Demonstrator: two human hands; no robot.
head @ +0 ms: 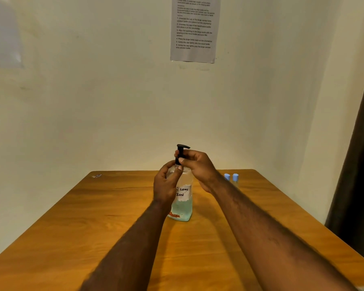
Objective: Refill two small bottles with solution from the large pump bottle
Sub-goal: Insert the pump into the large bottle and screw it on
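A large clear pump bottle (183, 206) with bluish liquid and a white handwritten label stands upright in the middle of the wooden table (93, 227). My left hand (166, 185) grips its upper body and shoulder. My right hand (195, 166) pinches the black pump head (182, 148) at its collar, with thumb and fingers curled round the stem. Two small bottles with light blue caps (231, 177) stand side by side at the table's far right, partly hidden behind my right wrist.
The table stands in a corner against cream walls. A printed instruction sheet (194, 28) hangs on the wall above. A dark curtain (357, 164) hangs at the right. A small scrap (96, 176) lies at the far left corner.
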